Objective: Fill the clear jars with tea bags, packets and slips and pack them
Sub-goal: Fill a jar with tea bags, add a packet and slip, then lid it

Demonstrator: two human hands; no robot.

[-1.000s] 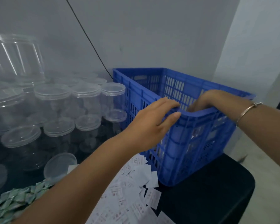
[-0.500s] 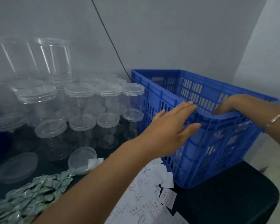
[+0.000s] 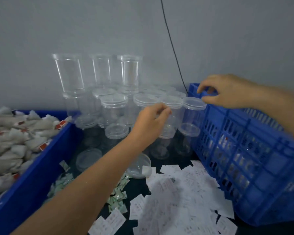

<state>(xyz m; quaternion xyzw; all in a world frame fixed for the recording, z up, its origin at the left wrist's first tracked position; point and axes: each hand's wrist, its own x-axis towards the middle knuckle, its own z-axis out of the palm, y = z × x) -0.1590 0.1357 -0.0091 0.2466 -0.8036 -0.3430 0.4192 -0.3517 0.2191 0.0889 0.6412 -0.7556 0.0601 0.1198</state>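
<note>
Slips: white printed paper slips (image 3: 176, 192) lie heaped on the dark table top (image 3: 137, 185), against the near left foot of the blue slatted plastic crate (image 3: 244, 150).
Packets: small green-and-white packets (image 3: 117, 195) lie scattered left of the slips, farther from the crate.
Bin: a solid blue plastic bin (image 3: 41, 167) stands well left of the crate, heaped with grey-white tea bags with red tags (image 3: 10, 141).
Loose lids: two clear round lids (image 3: 88, 159) lie flat between the bin and the crate.
Left hand: the left hand (image 3: 151, 122) reaches left of the crate, fingers curled at a clear jar's side; blur hides whether it grips.
Jars: clear lidded plastic jars (image 3: 114, 112) stand in stacked tiers, the nearest column touching the crate's left wall.
Right hand: the right hand (image 3: 227, 92) hovers over the crate's far left corner, thumb at the rim of the adjoining jar's lid (image 3: 193, 102), forefinger arched apart, a narrow gap, holding nothing.
Cable: a thin black cable (image 3: 173, 48) runs down the grey wall behind that corner.
</note>
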